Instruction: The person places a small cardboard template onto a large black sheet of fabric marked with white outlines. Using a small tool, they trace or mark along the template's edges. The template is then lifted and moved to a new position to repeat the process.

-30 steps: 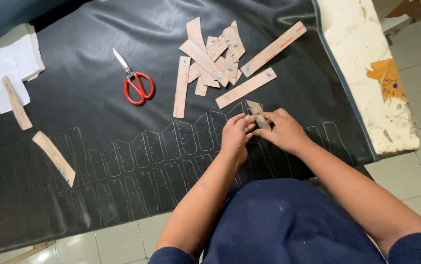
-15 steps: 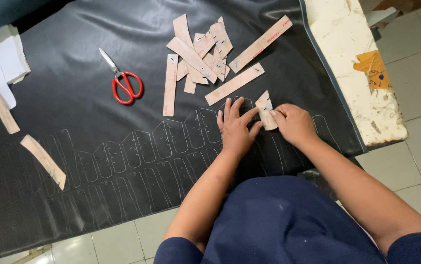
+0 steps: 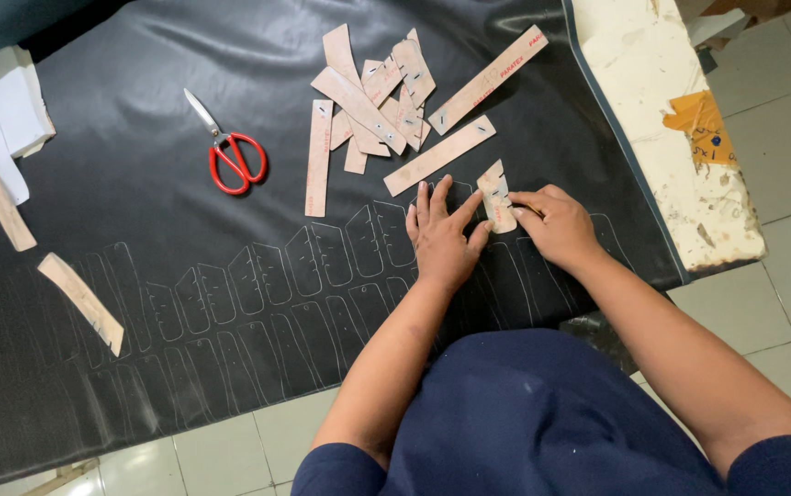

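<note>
Cardboard template (image 3: 497, 196) lies flat on the black sheet (image 3: 138, 230) at about 2 o'clock from the left hand (image 3: 444, 241), whose spread fingers pin it steady while the right hand (image 3: 556, 223) pinches something thin at its edge, perhaps a marker.

You were in a small craft workshop, the pattern-cutting kind, not a home or office. A large sheet of black leather-like material (image 3: 138, 276) covered the worktable, and rows of outlined shapes (image 3: 258, 285) were traced across it. A heap of tan card templates (image 3: 372, 92) lay near the far edge, with longer strips (image 3: 439, 154) beside it and red-handled scissors (image 3: 230, 156) close by. White paper pieces (image 3: 0, 129) sat at the left. The bare table edge (image 3: 661, 129) was stained and patched with tape, above a pale tiled floor (image 3: 781, 266).
</note>
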Motion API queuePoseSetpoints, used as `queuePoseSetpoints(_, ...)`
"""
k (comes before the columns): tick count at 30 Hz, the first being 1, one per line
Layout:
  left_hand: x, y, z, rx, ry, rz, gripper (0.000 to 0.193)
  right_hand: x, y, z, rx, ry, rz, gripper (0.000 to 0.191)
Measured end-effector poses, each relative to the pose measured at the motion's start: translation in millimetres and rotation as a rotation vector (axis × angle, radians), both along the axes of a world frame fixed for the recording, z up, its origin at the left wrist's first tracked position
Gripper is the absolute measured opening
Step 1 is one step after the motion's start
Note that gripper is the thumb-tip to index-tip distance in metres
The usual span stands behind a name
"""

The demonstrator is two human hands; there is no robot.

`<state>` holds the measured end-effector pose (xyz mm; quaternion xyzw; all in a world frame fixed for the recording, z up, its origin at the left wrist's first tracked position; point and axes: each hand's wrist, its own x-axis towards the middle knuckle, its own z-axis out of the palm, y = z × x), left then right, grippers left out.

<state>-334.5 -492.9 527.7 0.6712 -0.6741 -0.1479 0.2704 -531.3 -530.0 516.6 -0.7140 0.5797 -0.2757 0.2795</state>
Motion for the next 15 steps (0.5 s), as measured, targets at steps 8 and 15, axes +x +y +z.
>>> queuePoseSetpoints(8, -0.9, -2.1, -0.2, 0.008, 0.014, 0.013, 0.049, -4.4, -3.0, -0.8, -0.027, 0.002, 0.048, 0.027)
queuePoseSetpoints(15, -0.2, -0.7, -0.8, -0.002, 0.008, 0.011, 0.047, -4.9, -1.8, -0.1, 0.030, -0.009, 0.040, 0.029)
